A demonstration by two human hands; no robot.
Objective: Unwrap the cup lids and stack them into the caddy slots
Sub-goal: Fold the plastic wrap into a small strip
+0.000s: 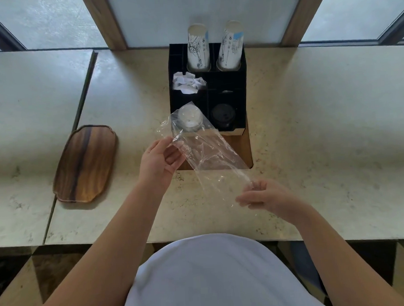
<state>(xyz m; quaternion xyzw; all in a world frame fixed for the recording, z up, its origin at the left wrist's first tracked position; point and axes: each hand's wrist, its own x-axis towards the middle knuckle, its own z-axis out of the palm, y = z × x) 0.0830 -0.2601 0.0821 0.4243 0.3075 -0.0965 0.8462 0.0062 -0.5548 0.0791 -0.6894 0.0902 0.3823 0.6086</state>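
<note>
Fingers of left hand [161, 160] curled round far left edge of clear plastic sleeve [203, 150], thumb on top, pinching the film. Right hand [265, 197] pinching the near end of the same sleeve between thumb and fingertips, remaining fingers loosely bent. Sleeve stretched slantwise between both hands, raised off stone counter [322, 124], far end draped over near left corner of black caddy [242, 81]. Sleeve looks slack and flat along its length; contents, if any, cannot tell.

Clear lids [189, 118] seated in near left caddy slot, seen partly through the film. Black lids [222, 117] in near right slot. Crumpled white paper packets [187, 83] in middle left compartment. Two stacks of printed paper cups [198, 49] upright, mouths down, in far left and far right slots. Small slots along far left side of caddy dark; contents cannot tell.

Caddy set against far edge of counter, in front of a frosted window panel. Wooden cutout [239, 149] in counter just near of caddy, partly covered by sleeve. Wooden tray [85, 165] lying flat on counter, well left of left hand, apart from everything else. White shirt at near edge of view.
</note>
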